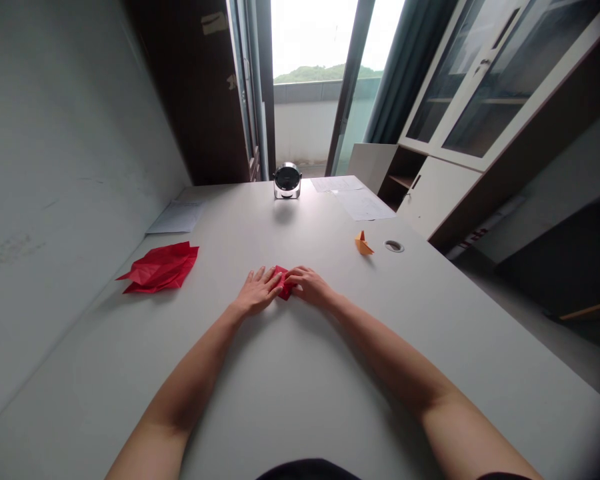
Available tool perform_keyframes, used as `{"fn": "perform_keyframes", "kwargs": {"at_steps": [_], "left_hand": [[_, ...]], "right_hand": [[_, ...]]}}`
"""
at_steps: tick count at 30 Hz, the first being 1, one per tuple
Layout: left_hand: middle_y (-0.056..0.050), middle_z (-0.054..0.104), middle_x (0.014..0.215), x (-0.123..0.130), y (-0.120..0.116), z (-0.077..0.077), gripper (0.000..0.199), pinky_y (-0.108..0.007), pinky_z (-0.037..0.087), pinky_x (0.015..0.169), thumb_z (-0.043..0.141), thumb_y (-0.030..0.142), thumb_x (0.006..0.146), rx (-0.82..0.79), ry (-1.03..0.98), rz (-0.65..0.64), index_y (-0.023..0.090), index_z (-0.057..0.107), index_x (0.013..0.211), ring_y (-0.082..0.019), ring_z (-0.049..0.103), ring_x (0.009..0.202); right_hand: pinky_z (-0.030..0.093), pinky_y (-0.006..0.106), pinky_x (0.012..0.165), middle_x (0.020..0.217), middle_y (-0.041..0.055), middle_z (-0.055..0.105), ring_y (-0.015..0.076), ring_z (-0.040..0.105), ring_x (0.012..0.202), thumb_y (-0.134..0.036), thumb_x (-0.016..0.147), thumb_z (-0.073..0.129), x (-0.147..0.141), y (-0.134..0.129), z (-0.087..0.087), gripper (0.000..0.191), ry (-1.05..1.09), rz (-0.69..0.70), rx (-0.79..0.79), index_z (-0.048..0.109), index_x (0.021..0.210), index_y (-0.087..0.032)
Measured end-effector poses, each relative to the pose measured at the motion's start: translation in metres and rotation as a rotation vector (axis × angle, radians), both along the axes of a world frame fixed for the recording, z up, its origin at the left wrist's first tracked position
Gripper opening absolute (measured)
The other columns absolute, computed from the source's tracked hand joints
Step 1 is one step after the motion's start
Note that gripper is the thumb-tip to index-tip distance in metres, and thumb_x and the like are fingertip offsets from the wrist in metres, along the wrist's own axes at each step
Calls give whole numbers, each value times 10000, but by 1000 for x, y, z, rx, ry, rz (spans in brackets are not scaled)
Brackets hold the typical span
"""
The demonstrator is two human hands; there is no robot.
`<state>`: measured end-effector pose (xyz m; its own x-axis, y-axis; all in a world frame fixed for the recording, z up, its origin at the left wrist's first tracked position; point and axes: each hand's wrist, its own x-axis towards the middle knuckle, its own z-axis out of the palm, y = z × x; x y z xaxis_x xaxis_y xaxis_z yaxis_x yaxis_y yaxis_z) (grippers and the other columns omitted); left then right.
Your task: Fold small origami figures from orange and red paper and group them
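Observation:
A small folded piece of red paper point(283, 291) lies on the white table point(290, 373), between my two hands. My left hand point(258, 291) rests flat on its left side, fingers spread and fingertips on the paper. From the right, my right hand point(310, 285) has its fingers bent and closed on the paper's right edge. The fingers cover part of the red piece, so its full shape is hidden.
Crumpled larger red paper point(163, 268) lies at the left. An orange folded paper figure point(363, 244) stands at the right, beside a round table hole point(394, 247). Farther back are a small round black device point(287, 178) and white sheets point(363, 203); another sheet point(176, 217) lies by the wall.

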<state>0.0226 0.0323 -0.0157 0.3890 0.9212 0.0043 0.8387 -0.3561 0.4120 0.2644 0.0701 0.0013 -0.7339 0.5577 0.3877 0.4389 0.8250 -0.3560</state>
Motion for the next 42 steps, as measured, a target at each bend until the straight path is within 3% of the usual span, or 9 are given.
{"fn": "perform_keyframes", "kwargs": {"at_steps": [10, 16, 22, 33, 38, 42], "left_hand": [[-31, 197, 1666, 2, -2, 0, 731, -561, 2, 1226, 353, 679, 946, 34, 29, -9, 308, 298, 1573, -330, 106, 1548], [-67, 181, 1667, 2, -2, -1, 829, -538, -4, 1231, 451, 682, 905, 65, 57, -14, 259, 254, 1591, -332, 111, 1547], [-52, 169, 1671, -1, 0, -3, 771, -540, 1, 1231, 442, 607, 937, 55, 80, -28, 266, 231, 1596, -320, 101, 1550], [-91, 193, 1665, 2, -1, -3, 775, -558, 21, 1229, 465, 607, 923, 51, 64, 89, 246, 274, 1581, -339, 97, 1548], [-96, 261, 1647, -2, 0, -3, 704, -565, 51, 1231, 513, 545, 925, 87, 9, 41, 258, 354, 1548, -334, 150, 1540], [-79, 461, 1541, -5, 2, 1, 481, -544, 192, 1215, 553, 399, 925, 180, -67, 27, 276, 559, 1390, -313, 321, 1470]], "right_hand": [[421, 285, 821, 906, 48, 625, 181, 527, 849, -201, 858, 672, -3, -2, 2, 10, -77, -99, 59, 676, 854, -209], [446, 304, 865, 1013, 72, 645, 205, 551, 945, -201, 854, 681, -2, -2, -1, 109, -45, -122, 65, 686, 961, -220], [452, 342, 931, 1093, 81, 677, 221, 566, 1030, -167, 865, 659, -1, -1, -3, 218, -51, -99, 56, 699, 1068, -233], [449, 310, 913, 1042, 78, 684, 202, 572, 980, -142, 866, 640, -2, 2, -6, 194, -85, -144, 85, 717, 1025, -221], [454, 297, 862, 1018, 70, 688, 197, 570, 942, -175, 889, 634, 1, 4, -8, 133, -54, -159, 77, 732, 963, -227], [439, 314, 861, 948, 70, 687, 193, 570, 895, -295, 955, 605, 2, 7, -12, 178, 7, -214, 61, 734, 857, -222]]}}
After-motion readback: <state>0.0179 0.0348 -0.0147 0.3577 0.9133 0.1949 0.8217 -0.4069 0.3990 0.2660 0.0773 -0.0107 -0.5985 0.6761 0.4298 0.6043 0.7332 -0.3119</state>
